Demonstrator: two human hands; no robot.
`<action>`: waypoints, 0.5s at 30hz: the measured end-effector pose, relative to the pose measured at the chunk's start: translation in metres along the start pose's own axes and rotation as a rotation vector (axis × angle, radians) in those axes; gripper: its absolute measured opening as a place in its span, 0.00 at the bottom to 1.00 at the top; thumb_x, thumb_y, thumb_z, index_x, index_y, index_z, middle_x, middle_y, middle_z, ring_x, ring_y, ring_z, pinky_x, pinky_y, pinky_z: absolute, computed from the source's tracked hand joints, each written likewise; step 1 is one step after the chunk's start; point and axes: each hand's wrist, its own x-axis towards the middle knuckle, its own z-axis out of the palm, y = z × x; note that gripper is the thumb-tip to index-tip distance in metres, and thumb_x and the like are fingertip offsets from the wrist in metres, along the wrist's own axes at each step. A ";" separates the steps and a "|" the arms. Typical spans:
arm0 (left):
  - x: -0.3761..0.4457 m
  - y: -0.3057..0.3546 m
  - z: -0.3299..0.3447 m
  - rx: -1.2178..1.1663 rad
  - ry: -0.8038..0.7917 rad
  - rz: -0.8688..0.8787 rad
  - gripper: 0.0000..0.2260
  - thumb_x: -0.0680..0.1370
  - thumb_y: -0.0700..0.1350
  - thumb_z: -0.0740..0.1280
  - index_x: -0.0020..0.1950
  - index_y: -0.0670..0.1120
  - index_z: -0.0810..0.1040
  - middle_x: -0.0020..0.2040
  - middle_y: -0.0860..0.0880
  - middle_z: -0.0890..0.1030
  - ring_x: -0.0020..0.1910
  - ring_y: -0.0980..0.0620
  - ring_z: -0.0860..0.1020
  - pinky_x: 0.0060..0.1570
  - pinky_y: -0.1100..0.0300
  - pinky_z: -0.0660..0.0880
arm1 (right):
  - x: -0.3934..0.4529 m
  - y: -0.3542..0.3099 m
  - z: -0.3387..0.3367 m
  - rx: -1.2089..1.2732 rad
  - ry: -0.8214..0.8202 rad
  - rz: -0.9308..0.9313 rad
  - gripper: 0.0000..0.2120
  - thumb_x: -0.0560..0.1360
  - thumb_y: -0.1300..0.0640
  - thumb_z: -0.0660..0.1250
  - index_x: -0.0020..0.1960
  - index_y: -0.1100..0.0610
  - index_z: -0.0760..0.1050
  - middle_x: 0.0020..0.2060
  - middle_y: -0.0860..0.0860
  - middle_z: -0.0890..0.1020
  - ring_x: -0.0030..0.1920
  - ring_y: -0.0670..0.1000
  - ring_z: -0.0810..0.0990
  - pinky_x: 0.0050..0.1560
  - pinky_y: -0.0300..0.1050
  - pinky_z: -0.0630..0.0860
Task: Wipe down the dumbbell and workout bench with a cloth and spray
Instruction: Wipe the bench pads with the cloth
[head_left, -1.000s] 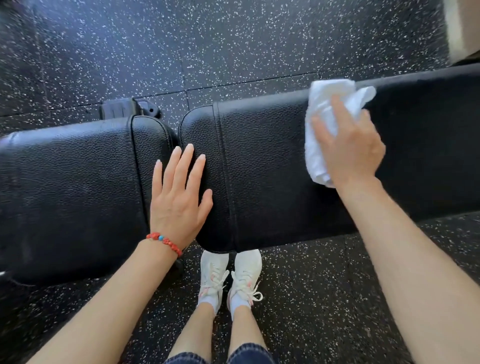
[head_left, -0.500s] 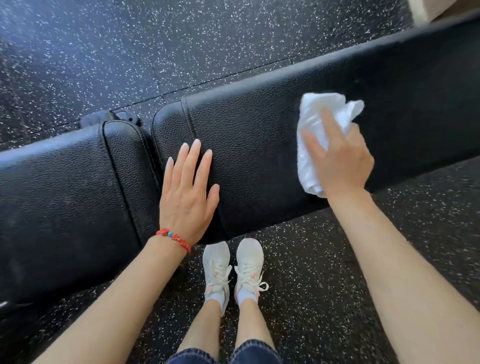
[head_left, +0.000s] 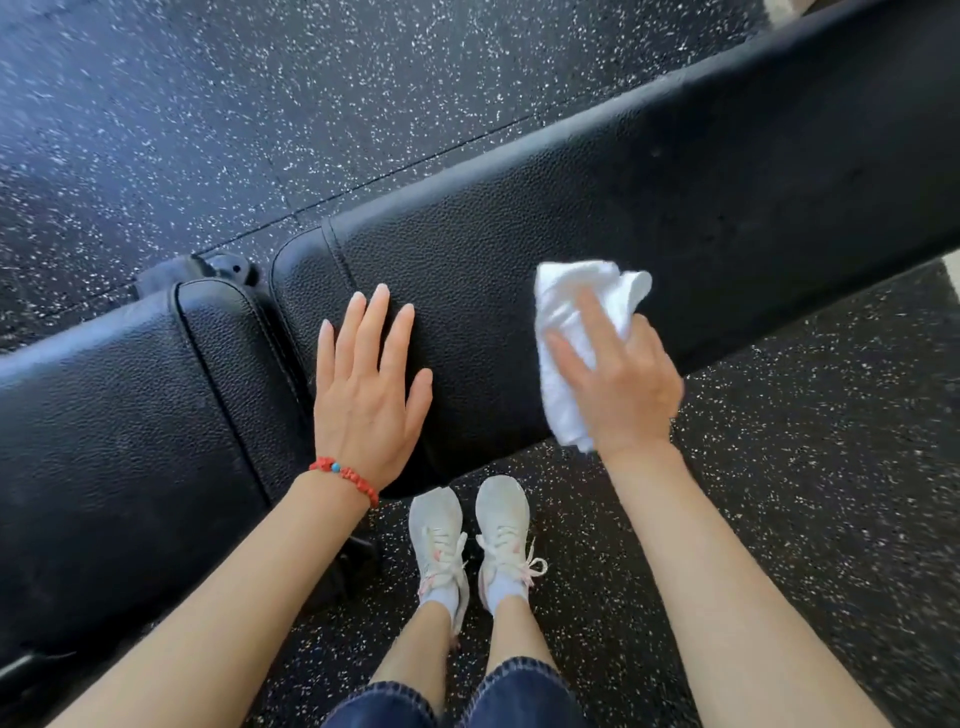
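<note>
A black padded workout bench runs across the view in two parts, a long back pad on the right and a seat pad on the left, with a narrow gap between them. My left hand lies flat and open on the back pad's left end, beside the gap. My right hand presses a crumpled white cloth onto the back pad near its front edge. No dumbbell or spray bottle is in view.
The floor is black rubber matting with white specks. My two feet in white sneakers stand close to the bench's front edge. A black frame part shows behind the gap between the pads.
My right hand has drawn the cloth across the back pad toward the front edge and toward my left hand. The view has shifted, so the bench sits more slanted. My left hand stays flat.
</note>
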 end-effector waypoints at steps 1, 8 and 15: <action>0.004 0.003 0.000 -0.006 0.004 0.011 0.23 0.77 0.49 0.57 0.70 0.40 0.67 0.72 0.38 0.65 0.72 0.40 0.60 0.70 0.42 0.53 | 0.009 0.015 -0.005 0.003 -0.052 0.123 0.18 0.75 0.42 0.60 0.61 0.47 0.71 0.38 0.58 0.79 0.33 0.57 0.79 0.29 0.45 0.76; 0.049 0.038 0.009 -0.045 0.015 0.041 0.24 0.77 0.49 0.57 0.70 0.39 0.67 0.72 0.38 0.65 0.72 0.38 0.60 0.70 0.43 0.52 | 0.004 0.009 -0.010 0.099 -0.169 0.243 0.20 0.75 0.43 0.61 0.63 0.51 0.73 0.44 0.61 0.79 0.40 0.59 0.79 0.37 0.49 0.77; 0.069 0.052 0.026 0.021 -0.010 0.064 0.24 0.77 0.50 0.57 0.71 0.41 0.66 0.73 0.39 0.64 0.72 0.39 0.60 0.70 0.44 0.52 | 0.063 0.061 0.005 -0.045 -0.020 0.089 0.20 0.74 0.42 0.62 0.59 0.51 0.77 0.35 0.58 0.75 0.34 0.57 0.75 0.29 0.47 0.70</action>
